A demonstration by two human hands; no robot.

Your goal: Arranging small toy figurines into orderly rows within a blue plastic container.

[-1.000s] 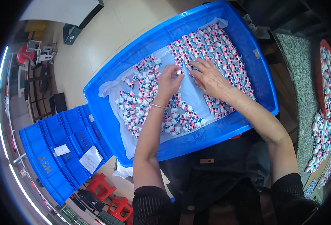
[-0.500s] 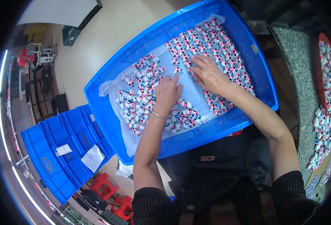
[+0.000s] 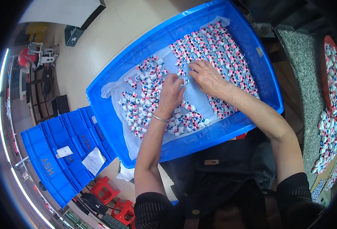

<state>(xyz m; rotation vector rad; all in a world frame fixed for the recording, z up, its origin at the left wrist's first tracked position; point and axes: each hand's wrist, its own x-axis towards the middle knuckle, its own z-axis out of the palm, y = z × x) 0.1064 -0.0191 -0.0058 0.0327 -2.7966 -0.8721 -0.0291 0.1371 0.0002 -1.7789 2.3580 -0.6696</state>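
Note:
Many small white, pink and blue figurines lie on a white liner sheet [image 3: 199, 100] inside a large blue tub [image 3: 118, 61]. On the left they form a loose heap [image 3: 141, 101]; on the right they stand close together in rows [image 3: 229, 53]. My left hand [image 3: 170, 95], with a bangle at its wrist, is at the heap's right edge, its fingers closed on a small figurine [image 3: 186, 81] at the fingertips. My right hand [image 3: 209, 79] hovers over the rows' left edge, fingers bent and apart, close to a figurine [image 3: 181, 72]. Its fingertips partly hide what lies beneath.
Stacked blue crates [image 3: 57, 152] with paper sheets stand left of the tub. Red stools [image 3: 105, 190] are below them. At right, beyond a speckled grey ledge [image 3: 304, 95], more figurines [image 3: 332, 122] lie piled, some in a red container [image 3: 327, 38].
My right hand has shifted a little left, nearer my left hand. A figurine now shows at my left fingertips, which have turned slightly toward the rows.

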